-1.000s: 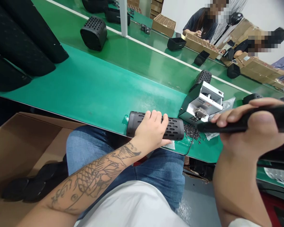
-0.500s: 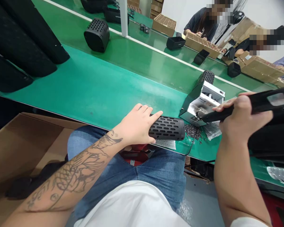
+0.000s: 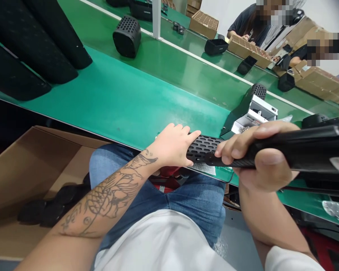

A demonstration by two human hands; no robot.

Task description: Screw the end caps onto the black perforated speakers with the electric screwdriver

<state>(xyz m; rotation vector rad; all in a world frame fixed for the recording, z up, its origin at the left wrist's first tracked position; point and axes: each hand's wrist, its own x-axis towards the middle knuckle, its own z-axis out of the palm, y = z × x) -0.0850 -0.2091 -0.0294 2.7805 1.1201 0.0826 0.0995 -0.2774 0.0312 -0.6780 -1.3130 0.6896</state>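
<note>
My left hand (image 3: 175, 146) lies over a black slotted speaker housing (image 3: 206, 146), its fingers wrapped round the left end. The housing rests along the near edge of the green bench. In my right hand (image 3: 260, 154) is a black electric screwdriver (image 3: 299, 148), held level. Its tip end reaches the right part of the housing, near the lower edge; my fingers and the tool hide the bit and any screw. Just beyond my right hand stands a silver screw feeder (image 3: 250, 113), partly covered by it.
Tall black panels (image 3: 42, 49) stand at the left of the bench. A perforated black speaker (image 3: 127, 35) sits behind. An open cardboard box (image 3: 45, 165) holding black parts is at lower left. Across the divider, two people work beside cartons (image 3: 250, 51).
My right hand has brought the screwdriver from the screw feeder leftward and nearer, onto the speaker housing. My left hand keeps its hold. The view has shifted slightly.
</note>
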